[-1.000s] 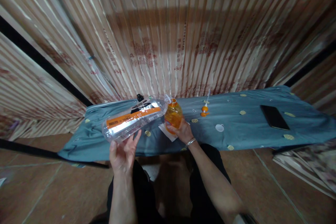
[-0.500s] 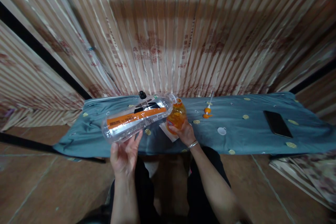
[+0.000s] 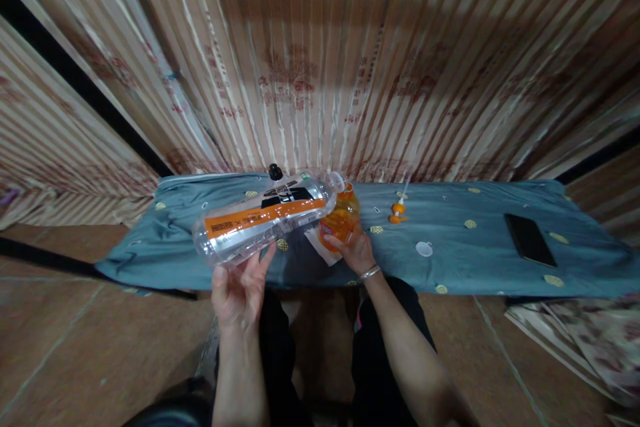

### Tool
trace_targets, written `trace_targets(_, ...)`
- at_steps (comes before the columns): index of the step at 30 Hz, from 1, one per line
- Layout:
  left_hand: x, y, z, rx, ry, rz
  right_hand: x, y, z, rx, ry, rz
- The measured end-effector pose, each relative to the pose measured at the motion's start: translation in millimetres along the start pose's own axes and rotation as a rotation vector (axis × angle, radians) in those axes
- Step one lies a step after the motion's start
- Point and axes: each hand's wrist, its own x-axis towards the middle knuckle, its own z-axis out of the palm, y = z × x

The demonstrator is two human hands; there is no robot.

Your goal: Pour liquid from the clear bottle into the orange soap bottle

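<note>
A large clear bottle (image 3: 265, 217) with an orange and silver label lies tilted in the air, held from below by my left hand (image 3: 241, 285). Its uncapped mouth is at the right, against the top of a smaller orange bottle (image 3: 340, 219). My right hand (image 3: 356, 251), with a silver bracelet at the wrist, is wrapped round that orange bottle. Under the orange bottle a pale paper (image 3: 323, 248) lies on the cloth. Whether liquid passes between the two mouths is too small to tell.
The narrow table has a blue-green patterned cloth (image 3: 455, 267). An orange pump head (image 3: 398, 211) with a clear tube, a white disc (image 3: 424, 249) and a black phone (image 3: 530, 239) lie to the right. Behind the large bottle is a black cap (image 3: 275, 171). A striped curtain (image 3: 325, 67) hangs behind.
Both bottles look nearly unchanged in pose, with the large bottle's mouth slightly further over the orange bottle. The camera view has shifted a little.
</note>
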Motion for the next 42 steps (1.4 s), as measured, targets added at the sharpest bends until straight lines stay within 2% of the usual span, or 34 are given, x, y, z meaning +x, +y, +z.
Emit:
trace_targets(7,-2.6,1.1,5.4,0.02,-0.002,0.015,-0.9,-3.4,-2.5,-0.052,-0.024,0.026)
trace_targets(27,-4.9,2.0,3.0,0.03,-0.035,0.018,-0.6,2.3,0.5,-0.022,0.014,0.004)
trace_targets(42,-4.9,2.9,2.8,0.057,-0.05,0.016,-0.6,-1.6,-3.2,-0.029,-0.021,0.02)
